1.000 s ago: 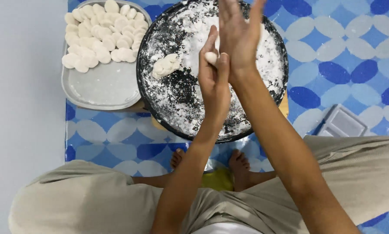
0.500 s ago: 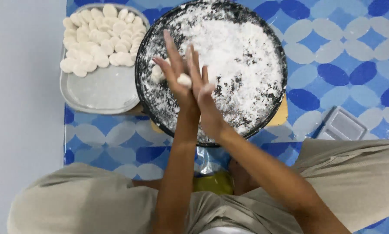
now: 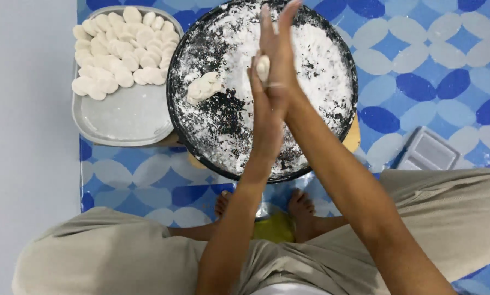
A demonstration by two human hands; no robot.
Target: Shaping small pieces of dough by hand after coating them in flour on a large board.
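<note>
White dough, a small ball (image 3: 263, 68), sat pressed between the two palms, which met flat against each other above the middle of the black round tray (image 3: 180, 117). The left hand (image 3: 265, 114) rose from below with its fingers straight and pointing away from the body, its forearm running up almost vertically from the lap. The right hand (image 3: 280, 52) lay against it slightly higher, fingers stretched long and close together, fingertips reaching toward the tray's far rim; its forearm came in on a slant from the lower right. Only a sliver of the ball showed at the seam between the palms.

Flour (image 3: 321, 65) covered most of the tray's right half, thinner and scraped toward the near edge. A lump of dough (image 3: 203, 87) rested on the tray's left side, just beside the left hand's fingers. Left of the black tray, touching its rim, stood a grey rectangular tray (image 3: 125, 117) with flattened dough discs (image 3: 116, 46) heaped at its far end. A blue-and-white patterned mat (image 3: 419, 65) lay under everything, and bare feet (image 3: 301, 207) showed below the tray's near edge.
</note>
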